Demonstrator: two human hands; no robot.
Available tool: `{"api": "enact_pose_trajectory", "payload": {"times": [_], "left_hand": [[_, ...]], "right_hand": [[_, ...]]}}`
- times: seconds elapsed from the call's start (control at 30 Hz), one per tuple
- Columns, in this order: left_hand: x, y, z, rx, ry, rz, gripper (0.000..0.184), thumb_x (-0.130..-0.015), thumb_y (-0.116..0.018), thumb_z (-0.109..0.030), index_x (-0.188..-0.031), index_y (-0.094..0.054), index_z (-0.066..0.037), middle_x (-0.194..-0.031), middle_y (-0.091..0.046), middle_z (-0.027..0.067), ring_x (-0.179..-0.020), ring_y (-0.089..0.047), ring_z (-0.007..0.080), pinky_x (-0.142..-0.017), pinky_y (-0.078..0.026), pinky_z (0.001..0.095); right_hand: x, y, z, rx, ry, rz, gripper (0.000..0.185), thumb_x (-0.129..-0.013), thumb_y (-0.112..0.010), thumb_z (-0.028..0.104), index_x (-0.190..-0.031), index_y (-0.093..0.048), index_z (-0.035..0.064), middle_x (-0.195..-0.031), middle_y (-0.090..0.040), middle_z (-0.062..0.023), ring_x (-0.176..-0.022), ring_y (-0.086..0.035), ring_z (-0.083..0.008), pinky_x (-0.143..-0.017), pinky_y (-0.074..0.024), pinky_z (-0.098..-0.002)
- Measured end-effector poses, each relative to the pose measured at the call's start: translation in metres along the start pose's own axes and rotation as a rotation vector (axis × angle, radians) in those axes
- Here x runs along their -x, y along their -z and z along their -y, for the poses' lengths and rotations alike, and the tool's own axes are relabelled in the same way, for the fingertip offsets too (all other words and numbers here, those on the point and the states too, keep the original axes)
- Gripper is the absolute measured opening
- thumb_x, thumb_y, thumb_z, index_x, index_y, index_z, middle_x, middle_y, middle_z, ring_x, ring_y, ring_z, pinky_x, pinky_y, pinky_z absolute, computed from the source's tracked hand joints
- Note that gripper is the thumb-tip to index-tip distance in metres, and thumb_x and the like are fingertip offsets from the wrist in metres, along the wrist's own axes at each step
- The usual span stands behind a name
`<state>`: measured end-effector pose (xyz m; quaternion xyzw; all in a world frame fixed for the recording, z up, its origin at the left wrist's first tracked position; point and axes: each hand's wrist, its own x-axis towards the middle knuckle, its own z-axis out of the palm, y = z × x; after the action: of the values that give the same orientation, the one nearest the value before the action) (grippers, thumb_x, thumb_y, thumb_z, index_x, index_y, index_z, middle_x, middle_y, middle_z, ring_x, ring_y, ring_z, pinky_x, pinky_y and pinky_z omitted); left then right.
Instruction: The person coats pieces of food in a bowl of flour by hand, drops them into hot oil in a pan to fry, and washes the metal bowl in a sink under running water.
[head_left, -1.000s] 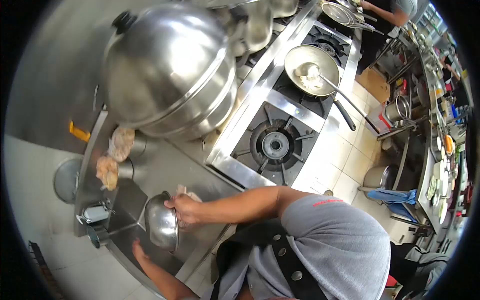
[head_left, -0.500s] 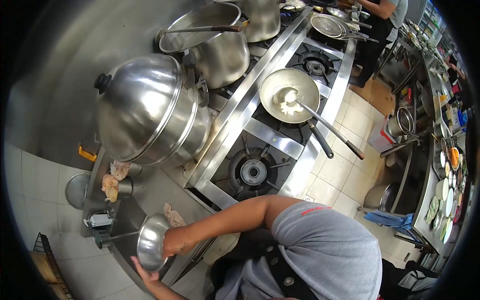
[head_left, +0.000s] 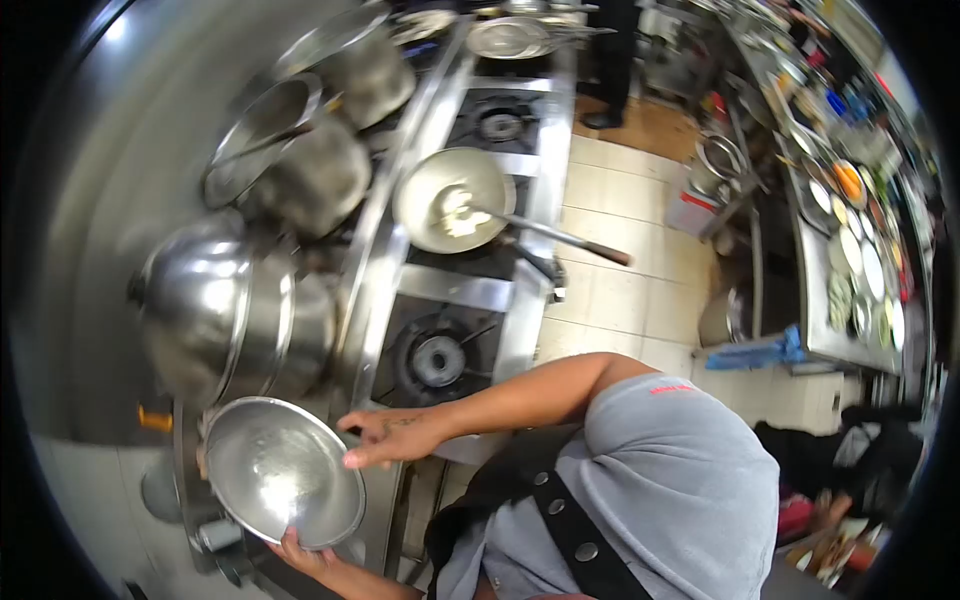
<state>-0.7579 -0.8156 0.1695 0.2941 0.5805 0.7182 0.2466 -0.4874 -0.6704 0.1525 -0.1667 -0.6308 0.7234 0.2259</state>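
Observation:
A shiny metal mixing bowl (head_left: pixel 285 460) is tilted so that its bare inside faces me. My left hand (head_left: pixel 305 560) grips its lower rim, with the thumb over the edge and the other fingers hidden behind. My right hand (head_left: pixel 395 437) is just off the bowl's right rim, fingers apart and holding nothing. Behind the bowl stands a large domed steamer pot (head_left: pixel 225 310). On the range, a wok (head_left: pixel 425 200) contains pale food (head_left: pixel 462 212) and a long-handled ladle (head_left: pixel 540 230).
A burner (head_left: pixel 438 360) sits in front of the wok. Tall stockpots (head_left: pixel 315 180) line the back. Strainers (head_left: pixel 510 38) lie at the far end. Across the tiled floor (head_left: pixel 600 240) is a counter crowded with plates (head_left: pixel 870 270). Another person's legs (head_left: pixel 610 60) are by the range.
The bowl has risen and turned its inside toward me, held by my left hand. My right hand has come out of the bowl with its fingers spread. The view has shifted.

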Motion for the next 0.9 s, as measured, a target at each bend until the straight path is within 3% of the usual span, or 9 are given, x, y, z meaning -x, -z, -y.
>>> {"api": "enact_pose_trajectory", "payload": {"times": [0.1, 0.17, 0.23, 0.33, 0.43, 0.47, 0.63, 0.67, 0.9], "left_hand": [[0.051, -0.107, -0.012, -0.023, -0.048, 0.086, 0.057, -0.07, -0.057, -0.012, -0.123, -0.043, 0.001, -0.117, -0.049, 0.0164, -0.104, -0.05, 0.0278, -0.088, -0.043, 0.0386], [0.061, -0.146, 0.011, -0.171, -0.334, 0.22, 0.054, -0.074, -0.062, -0.017, -0.119, -0.043, 0.006, -0.113, -0.051, 0.0193, -0.097, -0.051, 0.031, -0.082, -0.045, 0.0421], [0.078, -0.205, 0.019, -0.243, -0.469, 0.329, 0.06, -0.075, -0.065, -0.021, -0.12, -0.041, 0.009, -0.114, -0.05, 0.0216, -0.098, -0.05, 0.0315, -0.082, -0.045, 0.0447], [0.121, -0.308, 0.006, -0.509, -0.447, 0.446, 0.077, -0.074, -0.068, -0.027, -0.13, -0.029, 0.008, -0.127, -0.041, 0.0226, -0.107, -0.047, 0.0315, -0.084, -0.043, 0.0477], [0.168, -0.41, 0.022, -0.107, -0.282, 0.645, 0.051, -0.078, -0.061, -0.01, -0.124, -0.041, 0.003, -0.113, -0.053, 0.0154, -0.098, -0.053, 0.0231, -0.087, -0.043, 0.0339], [0.194, -0.438, 0.022, -0.068, -0.235, 0.662, 0.049, -0.082, -0.063, -0.009, -0.123, -0.04, 0.005, -0.108, -0.056, 0.0135, -0.092, -0.054, 0.0192, -0.085, -0.043, 0.0308], [0.255, -0.537, 0.057, 0.175, -0.102, 1.411, 0.054, -0.083, -0.063, -0.018, -0.125, -0.039, 0.005, -0.116, -0.051, 0.0137, -0.103, -0.05, 0.0206, -0.092, -0.038, 0.0322], [0.29, -0.555, 0.036, 0.153, -0.161, 1.569, 0.059, -0.083, -0.062, -0.031, -0.124, -0.042, 0.005, -0.116, -0.052, 0.0137, -0.105, -0.05, 0.0206, -0.088, -0.041, 0.0332], [0.399, -0.617, 0.064, -0.067, 0.051, 1.935, 0.039, -0.087, -0.056, -0.018, -0.121, -0.049, 0.0, -0.108, -0.057, 0.0095, -0.097, -0.054, 0.0163, -0.078, -0.045, 0.0274]], "right_hand": [[0.043, 0.036, -0.007, -0.109, 0.145, -0.075, 0.057, -0.083, -0.051, 0.033, -0.121, -0.033, -0.005, -0.092, -0.057, -0.0145, -0.061, -0.06, -0.0169, -0.049, -0.0462, -0.0273], [0.08, 0.071, -0.013, -0.115, 0.267, -0.253, 0.047, -0.082, -0.047, 0.02, -0.12, -0.034, -0.0054, -0.093, -0.058, -0.0152, -0.058, -0.06, -0.0164, -0.045, -0.0449, -0.0258], [0.141, 0.113, 0.005, 0.02, 0.303, -0.445, 0.044, -0.076, -0.041, 0.008, -0.117, -0.037, -0.0062, -0.093, -0.058, -0.0202, -0.074, -0.061, -0.0242, -0.064, -0.0485, -0.0333], [0.256, 0.151, 0.043, 0.137, 0.448, -0.791, 0.046, -0.077, -0.04, 0.017, -0.115, -0.037, -0.0085, -0.096, -0.055, -0.0252, -0.091, -0.055, -0.0348, -0.085, -0.041, -0.0385], [0.344, 0.17, 0.052, 0.271, 0.284, -1.148, 0.046, -0.077, -0.04, 0.017, -0.114, -0.038, -0.0096, -0.092, -0.056, -0.0248, -0.09, -0.056, -0.0344, -0.084, -0.0413, -0.038], [0.378, 0.171, 0.061, 0.269, 0.106, -1.171, 0.044, -0.076, -0.044, 0.014, -0.112, -0.04, -0.0103, -0.085, -0.059, -0.0216, -0.085, -0.058, -0.0306, -0.08, -0.0428, -0.0371], [0.506, 0.172, 0.008, 0.005, 0.31, -1.549, 0.025, -0.074, -0.055, 0.017, -0.087, -0.058, -0.0046, -0.069, -0.061, -0.0077, -0.061, -0.056, -0.0148, -0.057, -0.0452, -0.029], [0.532, 0.159, 0.0, -0.126, 0.27, -1.676, 0.02, -0.073, -0.057, 0.018, -0.076, -0.061, -0.0009, -0.067, -0.06, -0.004, -0.056, -0.054, -0.0112, -0.051, -0.0433, -0.0259], [0.633, 0.017, -0.085, -0.35, -0.123, -2.465, 0.024, -0.071, -0.053, 0.015, -0.082, -0.06, -0.0053, -0.067, -0.06, -0.0082, -0.055, -0.056, -0.0149, -0.05, -0.0464, -0.0283]]}}
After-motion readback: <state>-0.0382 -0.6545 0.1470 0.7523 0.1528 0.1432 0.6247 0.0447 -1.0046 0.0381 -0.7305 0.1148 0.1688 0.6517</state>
